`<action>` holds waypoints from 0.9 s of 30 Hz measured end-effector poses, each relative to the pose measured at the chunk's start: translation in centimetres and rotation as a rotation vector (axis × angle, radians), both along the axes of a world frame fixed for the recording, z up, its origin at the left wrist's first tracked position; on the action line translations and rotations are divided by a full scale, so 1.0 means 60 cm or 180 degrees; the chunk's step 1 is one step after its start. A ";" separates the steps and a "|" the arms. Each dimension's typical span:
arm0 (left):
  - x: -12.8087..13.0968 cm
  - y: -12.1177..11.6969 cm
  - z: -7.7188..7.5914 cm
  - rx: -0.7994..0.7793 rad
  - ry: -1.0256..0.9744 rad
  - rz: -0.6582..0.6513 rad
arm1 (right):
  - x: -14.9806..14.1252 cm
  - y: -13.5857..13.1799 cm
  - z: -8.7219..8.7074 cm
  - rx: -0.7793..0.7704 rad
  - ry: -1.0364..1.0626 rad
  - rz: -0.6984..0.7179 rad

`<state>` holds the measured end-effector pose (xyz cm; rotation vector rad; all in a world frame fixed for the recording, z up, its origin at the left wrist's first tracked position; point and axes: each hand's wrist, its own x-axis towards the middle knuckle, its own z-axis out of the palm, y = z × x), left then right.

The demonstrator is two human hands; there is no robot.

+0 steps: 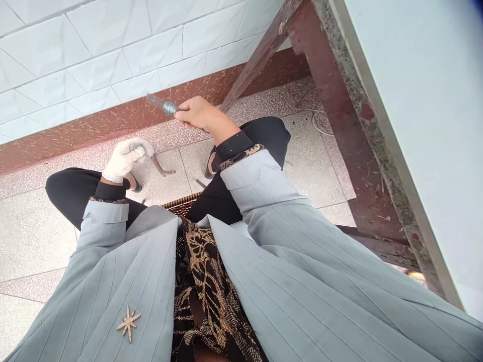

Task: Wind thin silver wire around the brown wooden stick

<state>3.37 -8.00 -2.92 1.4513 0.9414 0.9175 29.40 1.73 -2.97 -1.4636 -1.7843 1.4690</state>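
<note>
My left hand (126, 157), in a white knitted glove, is closed around a bent brown stick (162, 167) that looks like a root or twig. Its free end curves out to the right, above the floor; the other end is hidden in the glove. Bare and further forward, my right hand (194, 113) grips a knife (160, 103) by its handle. Wire is wound around the knife near my fingers, and its short, dull blade points left towards the wall. Knife and stick are apart.
A white tiled wall (101, 55) with a reddish-brown base strip stands in front. To the right is a table (426, 125) with brown wooden legs and a brace. Between my knees shows a woven wicker rim (181, 205). A thin cable (320, 129) lies on the speckled floor (33, 236).
</note>
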 end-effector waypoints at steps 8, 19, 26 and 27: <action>0.003 0.006 -0.006 0.0258 0.0984 0.0554 | -0.036 -0.049 0.016 -0.0892 -0.1510 0.2910; 0.010 0.027 -0.058 -0.0230 0.1811 0.0781 | 0.004 -0.026 0.029 -0.0272 0.0038 0.2739; 0.019 0.014 -0.053 -0.0465 0.1087 -0.0384 | -0.004 -0.017 0.018 0.0363 -0.0368 0.0581; 0.019 0.013 -0.051 -0.0467 0.1014 -0.0517 | -0.011 -0.018 0.014 0.0447 -0.0627 0.0531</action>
